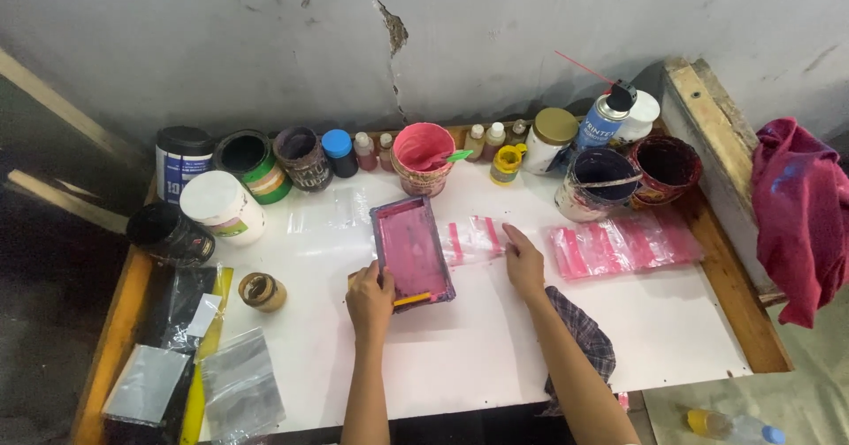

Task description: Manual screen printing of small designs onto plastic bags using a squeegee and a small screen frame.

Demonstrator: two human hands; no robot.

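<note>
We grip one pink-stained screen frame (411, 250) in our closed left hand (370, 296), while our right hand (523, 261) presses flat, fingers spread, on one plastic bag (473, 238) just right of it.

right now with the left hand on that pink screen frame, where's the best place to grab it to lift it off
Probably by its two long side rails, one of the hands on each. The pink screen frame lies flat, long axis running away from the person. The left hand already rests at the near-left corner; the right hand could come from the right side, above the small bag, avoiding the inked mesh.
</note>
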